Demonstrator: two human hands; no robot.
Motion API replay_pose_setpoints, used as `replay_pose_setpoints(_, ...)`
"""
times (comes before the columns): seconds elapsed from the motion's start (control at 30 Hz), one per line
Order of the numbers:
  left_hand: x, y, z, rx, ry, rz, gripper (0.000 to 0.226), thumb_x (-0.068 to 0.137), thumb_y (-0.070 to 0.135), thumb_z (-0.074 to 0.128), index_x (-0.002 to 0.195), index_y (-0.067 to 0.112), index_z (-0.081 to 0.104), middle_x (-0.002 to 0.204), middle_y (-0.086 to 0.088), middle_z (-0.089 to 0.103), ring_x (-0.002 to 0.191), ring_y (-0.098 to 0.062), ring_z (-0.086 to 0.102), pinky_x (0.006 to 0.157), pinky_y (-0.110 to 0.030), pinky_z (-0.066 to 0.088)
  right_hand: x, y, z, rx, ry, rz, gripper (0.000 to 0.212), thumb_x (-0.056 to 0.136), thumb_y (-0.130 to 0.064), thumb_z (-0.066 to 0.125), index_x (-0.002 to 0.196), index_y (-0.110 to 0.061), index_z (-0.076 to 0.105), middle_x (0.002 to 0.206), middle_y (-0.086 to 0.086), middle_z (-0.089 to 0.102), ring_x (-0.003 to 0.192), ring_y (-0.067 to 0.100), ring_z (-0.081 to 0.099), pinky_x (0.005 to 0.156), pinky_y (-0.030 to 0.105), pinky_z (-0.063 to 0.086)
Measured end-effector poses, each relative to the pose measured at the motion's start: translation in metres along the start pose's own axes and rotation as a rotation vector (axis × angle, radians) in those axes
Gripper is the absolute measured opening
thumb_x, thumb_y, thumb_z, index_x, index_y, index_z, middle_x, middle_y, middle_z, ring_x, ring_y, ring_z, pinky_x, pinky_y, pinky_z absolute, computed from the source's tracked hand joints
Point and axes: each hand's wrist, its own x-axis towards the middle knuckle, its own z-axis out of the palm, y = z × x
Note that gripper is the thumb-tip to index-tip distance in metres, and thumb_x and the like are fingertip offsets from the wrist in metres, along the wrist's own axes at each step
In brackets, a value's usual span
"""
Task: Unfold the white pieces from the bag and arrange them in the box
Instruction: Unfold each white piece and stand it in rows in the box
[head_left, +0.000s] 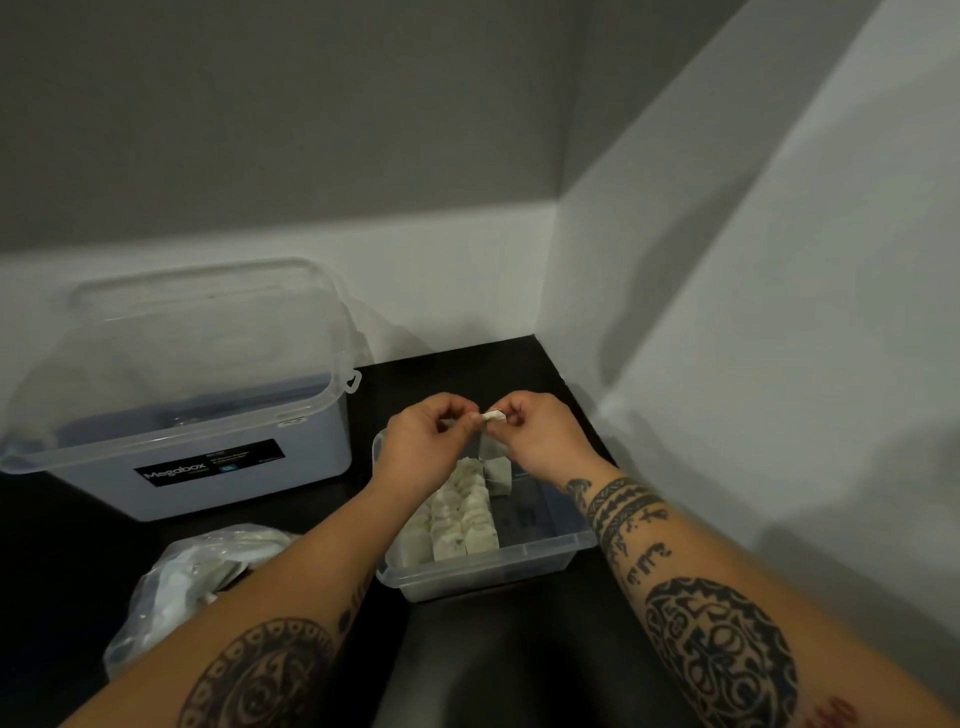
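Note:
A small white piece (493, 415) is held in the air between both hands, above the far end of a low clear box (545, 561). My left hand (428, 441) pinches its left end and my right hand (540, 436) pinches its right end. The box stands on the black table near the right wall. Several white pieces (462, 525) lie in rows inside it, filling its left half. A clear plastic bag (176, 587) with more white pieces lies at the lower left, partly behind my left forearm.
A large clear storage tub (208, 467) with a black label stands at the left, its lid propped up behind it. A white wall runs close along the right side and the back. The black table (493, 649) shows in front of the box.

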Motion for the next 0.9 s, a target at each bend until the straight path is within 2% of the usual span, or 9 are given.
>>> replay_pose_setpoints(0.07, 0.001, -0.002, -0.002, 0.054, 0.082, 0.015, 0.020, 0.098, 0.028, 0.066, 0.118, 0.028, 0.071, 0.099, 0.016, 0.068, 0.091, 0.000, 0.064, 0.076, -0.016, 0.050, 0.000, 0.005, 0.009, -0.084, 0.060, 0.054, 0.006, 0.095, -0.024, 0.067, 0.098, -0.021, 0.071, 0.089, -0.003, 0.069, 0.078, 0.007, 0.063, 0.067, 0.022, 0.051)
replay_pose_setpoints(0.13, 0.003, -0.007, -0.006, 0.154, 0.140, 0.081, 0.026, 0.099, 0.025, 0.064, 0.124, 0.025, 0.069, 0.107, 0.011, 0.068, 0.106, -0.008, 0.061, 0.089, -0.027, 0.053, 0.000, 0.010, 0.019, -0.216, 0.066, 0.141, 0.014, 0.097, -0.016, 0.062, 0.109, -0.016, 0.070, 0.103, 0.003, 0.069, 0.090, 0.012, 0.065, 0.075, 0.024, 0.055)
replay_pose_setpoints(0.2, 0.004, -0.014, -0.009, 0.351, 0.163, 0.146, 0.027, 0.096, 0.023, 0.065, 0.123, 0.026, 0.070, 0.119, 0.007, 0.069, 0.121, -0.018, 0.052, 0.099, -0.038, 0.047, 0.002, 0.016, 0.029, -0.304, 0.041, 0.235, 0.024, 0.098, -0.012, 0.058, 0.120, -0.010, 0.066, 0.115, 0.009, 0.068, 0.106, 0.022, 0.066, 0.088, 0.032, 0.056)
replay_pose_setpoints(0.23, 0.004, -0.016, -0.010, 0.445, 0.159, 0.144, 0.029, 0.095, 0.023, 0.065, 0.123, 0.028, 0.070, 0.125, 0.008, 0.067, 0.126, -0.020, 0.046, 0.101, -0.042, 0.042, 0.004, 0.019, 0.033, -0.313, 0.035, 0.280, 0.026, 0.098, -0.011, 0.057, 0.123, -0.008, 0.065, 0.119, 0.011, 0.068, 0.110, 0.025, 0.065, 0.088, 0.032, 0.055)
replay_pose_setpoints(0.37, 0.003, -0.022, -0.010, 0.651, 0.046, 0.060, 0.042, 0.096, 0.026, 0.061, 0.136, 0.035, 0.060, 0.150, 0.010, 0.049, 0.140, -0.022, 0.031, 0.111, -0.048, 0.029, 0.008, 0.026, 0.043, -0.386, 0.034, 0.377, 0.024, 0.099, -0.008, 0.054, 0.121, -0.004, 0.064, 0.121, 0.012, 0.068, 0.111, 0.024, 0.065, 0.073, 0.024, 0.045)
replay_pose_setpoints(0.53, 0.006, -0.023, -0.010, 0.660, -0.062, 0.034, 0.043, 0.100, 0.025, 0.055, 0.142, 0.035, 0.053, 0.146, 0.007, 0.054, 0.136, -0.022, 0.043, 0.111, -0.049, 0.035, 0.014, 0.026, 0.050, -0.422, 0.055, 0.469, 0.022, 0.100, -0.010, 0.054, 0.119, -0.004, 0.064, 0.120, 0.011, 0.068, 0.112, 0.023, 0.065, 0.073, 0.024, 0.043)
replay_pose_setpoints(0.67, 0.007, -0.023, -0.010, 0.665, -0.068, 0.037, 0.042, 0.101, 0.026, 0.051, 0.143, 0.035, 0.051, 0.140, 0.006, 0.059, 0.130, -0.021, 0.050, 0.107, -0.048, 0.039, 0.022, 0.030, 0.054, -0.447, 0.000, 0.464, 0.024, 0.101, -0.013, 0.052, 0.119, -0.004, 0.065, 0.123, 0.012, 0.067, 0.115, 0.024, 0.063, 0.074, 0.025, 0.043)
replay_pose_setpoints(0.77, 0.007, -0.024, -0.010, 0.655, -0.068, 0.041, 0.043, 0.101, 0.027, 0.052, 0.143, 0.034, 0.051, 0.139, 0.006, 0.060, 0.129, -0.020, 0.050, 0.107, -0.048, 0.039, 0.025, 0.030, 0.053, -0.424, 0.006, 0.486, 0.024, 0.101, -0.014, 0.051, 0.119, -0.005, 0.065, 0.124, 0.010, 0.067, 0.114, 0.022, 0.063, 0.067, 0.023, 0.041)
replay_pose_setpoints(0.9, 0.007, -0.026, -0.009, 0.640, -0.068, 0.041, 0.042, 0.101, 0.028, 0.052, 0.142, 0.034, 0.052, 0.137, 0.006, 0.061, 0.128, -0.019, 0.051, 0.107, -0.048, 0.040, 0.025, 0.033, 0.053, -0.238, -0.028, 0.521, 0.034, 0.099, -0.013, 0.052, 0.130, -0.002, 0.062, 0.131, 0.016, 0.063, 0.122, 0.029, 0.059, 0.091, 0.031, 0.049)
